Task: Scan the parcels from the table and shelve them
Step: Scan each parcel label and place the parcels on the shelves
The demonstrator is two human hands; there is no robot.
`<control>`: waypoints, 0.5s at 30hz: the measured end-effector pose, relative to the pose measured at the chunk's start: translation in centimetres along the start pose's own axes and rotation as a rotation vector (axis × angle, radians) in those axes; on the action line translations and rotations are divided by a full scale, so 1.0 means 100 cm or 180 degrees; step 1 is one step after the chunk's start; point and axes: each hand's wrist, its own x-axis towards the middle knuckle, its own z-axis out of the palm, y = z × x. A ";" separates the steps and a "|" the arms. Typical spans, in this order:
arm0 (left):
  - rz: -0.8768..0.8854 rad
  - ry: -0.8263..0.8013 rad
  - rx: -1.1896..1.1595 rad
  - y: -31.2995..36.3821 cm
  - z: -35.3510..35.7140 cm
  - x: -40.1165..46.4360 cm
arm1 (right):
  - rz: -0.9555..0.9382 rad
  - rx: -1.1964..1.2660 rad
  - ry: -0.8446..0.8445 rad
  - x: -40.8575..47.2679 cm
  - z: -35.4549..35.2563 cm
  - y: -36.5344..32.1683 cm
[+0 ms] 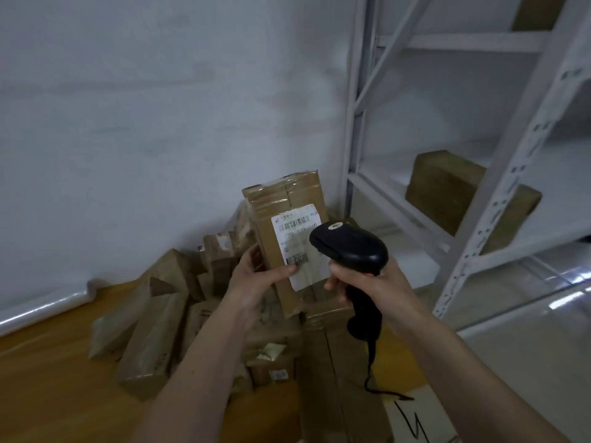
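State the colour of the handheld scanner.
Black: the scanner, gripped by the right hand, shows clearly in the head view.

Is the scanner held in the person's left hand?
No, the right hand grips the scanner, while the left hand holds the parcel.

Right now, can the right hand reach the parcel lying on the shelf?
Probably not yet: the right hand grips the scanner, and the rack's upright post stands before the parcel on the shelf.
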 end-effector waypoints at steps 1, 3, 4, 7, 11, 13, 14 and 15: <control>0.0008 -0.0066 0.0048 -0.001 0.011 -0.006 | -0.0030 0.0056 0.0029 -0.007 -0.009 -0.001; 0.0006 -0.0173 0.0104 -0.001 0.035 -0.016 | -0.0095 0.0195 0.0115 -0.021 -0.030 -0.004; 0.0004 -0.0214 0.0109 0.000 0.049 -0.022 | -0.0140 0.0237 0.0157 -0.030 -0.041 -0.005; 0.0051 -0.0358 0.0120 -0.001 0.099 -0.037 | -0.0262 0.0114 0.0181 -0.061 -0.081 -0.014; -0.0014 -0.0574 0.0025 -0.011 0.176 -0.058 | -0.0296 0.0009 0.0289 -0.108 -0.145 -0.022; -0.0125 -0.0639 0.0004 -0.021 0.214 -0.068 | -0.0313 0.0021 0.0346 -0.130 -0.177 -0.024; -0.0179 -0.0663 0.0020 -0.025 0.233 -0.073 | -0.0323 0.0021 0.0390 -0.140 -0.192 -0.024; -0.0226 -0.0681 0.0045 -0.030 0.251 -0.077 | -0.0338 0.0002 0.0433 -0.150 -0.207 -0.024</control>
